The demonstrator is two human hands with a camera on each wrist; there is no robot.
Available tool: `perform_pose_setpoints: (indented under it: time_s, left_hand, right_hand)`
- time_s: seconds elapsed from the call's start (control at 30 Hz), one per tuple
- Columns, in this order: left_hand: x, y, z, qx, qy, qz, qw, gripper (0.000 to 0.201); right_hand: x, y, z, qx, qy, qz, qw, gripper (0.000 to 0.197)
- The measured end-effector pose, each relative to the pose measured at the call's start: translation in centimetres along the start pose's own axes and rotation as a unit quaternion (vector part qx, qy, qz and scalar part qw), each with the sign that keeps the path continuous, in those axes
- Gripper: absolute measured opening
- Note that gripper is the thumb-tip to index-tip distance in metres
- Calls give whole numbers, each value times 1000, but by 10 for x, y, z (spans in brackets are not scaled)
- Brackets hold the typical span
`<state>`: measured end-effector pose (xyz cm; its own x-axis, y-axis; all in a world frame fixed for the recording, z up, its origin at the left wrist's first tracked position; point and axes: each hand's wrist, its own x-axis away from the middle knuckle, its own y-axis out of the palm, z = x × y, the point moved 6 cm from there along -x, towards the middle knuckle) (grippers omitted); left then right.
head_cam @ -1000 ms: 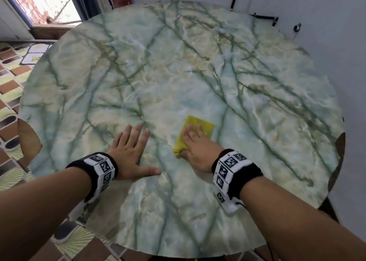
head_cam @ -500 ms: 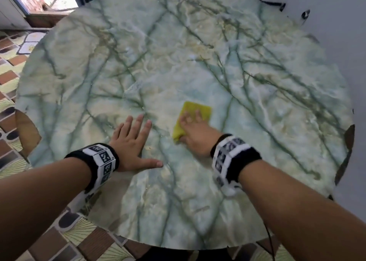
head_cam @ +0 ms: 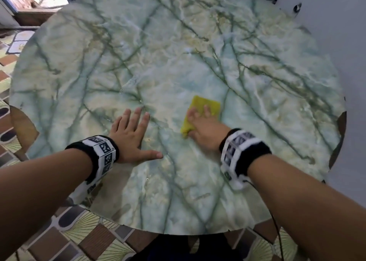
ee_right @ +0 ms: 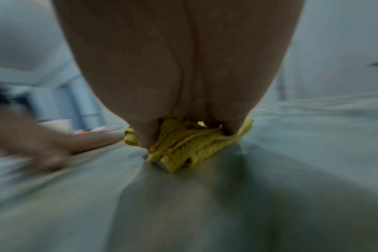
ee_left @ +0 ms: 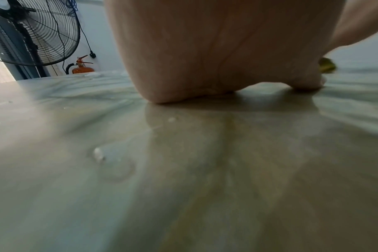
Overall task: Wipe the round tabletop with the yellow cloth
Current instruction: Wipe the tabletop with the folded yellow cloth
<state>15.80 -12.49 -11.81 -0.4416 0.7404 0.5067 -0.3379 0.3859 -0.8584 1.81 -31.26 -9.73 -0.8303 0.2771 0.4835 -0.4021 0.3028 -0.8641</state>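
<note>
Fingers [head_cam: 207, 110] of the right hand [head_cam: 206, 131] lie extended over the yellow cloth [head_cam: 206, 104], pressing it flat to the counter [head_cam: 198, 191]; the right wrist view shows the thumb and the outer edge of the palm bearing on the bunched near edge of the cloth, the folds squeezed between them (pressed rather than pinched, as far as the blur allows).

Lower centre of the head view: bare marbled counter between the two forearms, a few small droplets visible on it in the left wrist view.

Left of centre: the left hand [head_cam: 131, 137], spread flat and holding nothing, palm down on the counter, thumb pointing toward the cloth. It lies beside the right hand but apart from it.

Just right of centre: the cloth, a folded rectangle whose long axis runs from lower left to upper right in the frame, projects beyond the right fingertips toward the far rim. The cloth thus lies directly under and ahead of the right hand, which alone touches it.

Upper half of the frame: the larger part of the round counter extends beyond the cloth, probably mostly unwiped; the coming stroke likely carries the cloth across it.

Beyond the rim: a standing fan [ee_left: 35, 32] and a red fire extinguisher [ee_left: 82, 68].
</note>
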Motion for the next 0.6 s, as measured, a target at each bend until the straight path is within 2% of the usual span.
perform_pose_setpoints:
  time_s: [0.07, 0.1, 0.17, 0.27, 0.33, 0.47, 0.6]
  left_hand:
    - [1, 0, 0, 0, 2, 0, 1000, 149]
    - [1, -1, 0, -3, 3, -1, 1000, 152]
    - [2, 0, 2, -10, 8, -6, 1000, 156]
    - [1, -1, 1, -12, 9, -10, 1000, 155]
    - [3, -2, 0, -13, 6, -10, 1000, 153]
    - [2, -1, 1, -9, 6, -9, 1000, 158]
    - [2, 0, 2, -10, 1, -11, 1000, 159]
  right_hand:
    - [45, 22, -47, 30, -97, -23, 995, 69]
    - [68, 33, -53, 33, -128, -37, 991, 69]
    - [95, 44, -30, 21, -136, -75, 988, 68]
    - [85, 24, 41, -19, -25, -81, 996, 69]
    - [54, 4, 68, -11, 29, -41, 999, 68]
    - [-1, -14, 61, -41, 86, 13, 995, 68]
    - [-6, -10, 55, -51, 96, 13, 994, 74]
